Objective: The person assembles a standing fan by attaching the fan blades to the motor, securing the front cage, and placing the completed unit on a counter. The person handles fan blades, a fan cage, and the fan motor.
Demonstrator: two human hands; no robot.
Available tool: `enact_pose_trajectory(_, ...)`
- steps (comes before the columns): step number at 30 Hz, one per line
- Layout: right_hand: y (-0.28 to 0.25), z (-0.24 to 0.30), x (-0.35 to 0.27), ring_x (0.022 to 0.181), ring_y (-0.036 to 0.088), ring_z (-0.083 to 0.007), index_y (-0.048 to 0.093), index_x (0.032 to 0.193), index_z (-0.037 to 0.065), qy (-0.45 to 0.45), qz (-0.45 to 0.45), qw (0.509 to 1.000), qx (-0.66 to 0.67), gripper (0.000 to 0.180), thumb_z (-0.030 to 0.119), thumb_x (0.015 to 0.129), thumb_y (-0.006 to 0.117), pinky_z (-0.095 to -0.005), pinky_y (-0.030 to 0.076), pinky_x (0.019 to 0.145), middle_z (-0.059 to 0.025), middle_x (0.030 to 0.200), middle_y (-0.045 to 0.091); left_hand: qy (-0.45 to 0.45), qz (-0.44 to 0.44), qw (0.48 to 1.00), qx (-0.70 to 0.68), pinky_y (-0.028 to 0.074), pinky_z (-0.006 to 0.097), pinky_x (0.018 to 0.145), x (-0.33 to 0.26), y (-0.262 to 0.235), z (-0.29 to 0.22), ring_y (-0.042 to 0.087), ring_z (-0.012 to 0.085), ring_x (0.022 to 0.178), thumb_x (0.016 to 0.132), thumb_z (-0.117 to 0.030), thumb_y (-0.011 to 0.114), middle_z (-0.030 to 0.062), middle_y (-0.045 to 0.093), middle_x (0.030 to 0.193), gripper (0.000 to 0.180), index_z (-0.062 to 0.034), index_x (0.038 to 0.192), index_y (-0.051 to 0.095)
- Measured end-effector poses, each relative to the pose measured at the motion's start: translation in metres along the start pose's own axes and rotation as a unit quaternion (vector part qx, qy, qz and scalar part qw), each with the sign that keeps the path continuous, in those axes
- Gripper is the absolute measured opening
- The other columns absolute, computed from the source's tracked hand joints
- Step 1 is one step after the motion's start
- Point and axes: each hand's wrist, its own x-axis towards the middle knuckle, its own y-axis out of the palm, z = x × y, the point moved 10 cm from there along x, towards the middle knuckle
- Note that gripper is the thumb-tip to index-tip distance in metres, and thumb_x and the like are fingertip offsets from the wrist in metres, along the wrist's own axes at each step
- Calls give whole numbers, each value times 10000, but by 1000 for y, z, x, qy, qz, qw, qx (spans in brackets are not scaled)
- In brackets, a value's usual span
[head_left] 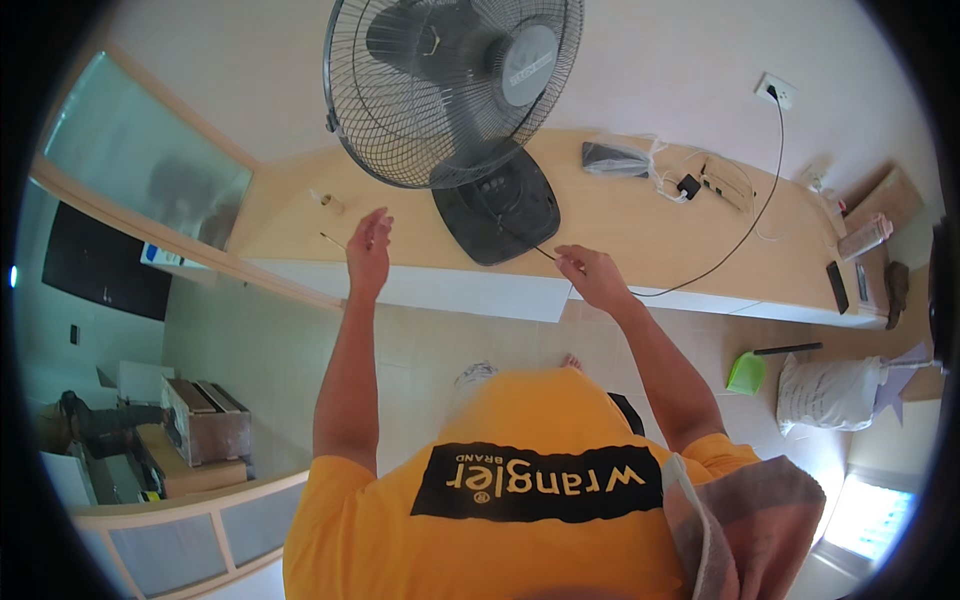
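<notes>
A black table fan (450, 90) with a round wire cage stands on the wooden counter, its dark base (495, 205) close to the front edge. My right hand (592, 275) pinches the fan's black power cord (545, 253) just to the right of the base. To the left of the base, my left hand (368, 255) is raised with its fingers loosely bent and apart from the fan. A thin stick-like thing (331, 240) shows beside that hand; whether it lies on the counter or touches the hand, I cannot tell.
The cord runs right to a wall socket (777, 90). On the wooden counter (400, 235) are a small container (328, 203), a bagged dark item (615, 158), a black adapter (688, 186) and a dark remote-like object (837, 287). A green dustpan (746, 373) is on the floor.
</notes>
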Motion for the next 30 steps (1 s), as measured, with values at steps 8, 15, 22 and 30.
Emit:
enact_pose_trajectory(8,9,13,55,829,706,-246,709,1231,2,6,-22,1000,0,354,260,990,679,-370,560,787,-162,1004,771,15,26,999,-44,520,297,900,55,8,-11,663,132,1070,1082,-291,573,70,730,1144,381,-35,1359,630)
enact_pose_trajectory(15,19,21,66,860,721,-233,718,1226,10,60,-59,996,-33,349,265,990,687,-349,564,796,-154,974,771,82,78,990,-79,549,314,870,124,20,-34,677,150,1042,1077,-276,574,84,732,1122,377,-25,1351,639)
enact_pose_trajectory(22,33,18,51,918,723,-268,700,1273,38,106,-118,983,-93,372,277,988,686,-382,560,831,-146,1012,766,245,181,939,159,547,351,881,115,93,-20,692,258,1011,989,-252,676,121,748,1082,335,-64,1265,699)
enact_pose_trajectory(30,70,26,60,1157,653,-396,646,1346,67,103,-99,974,-177,439,297,973,673,-471,522,976,-221,1269,682,427,251,793,355,397,555,1116,25,205,21,449,392,1395,973,-368,630,198,504,1504,619,34,1432,527)
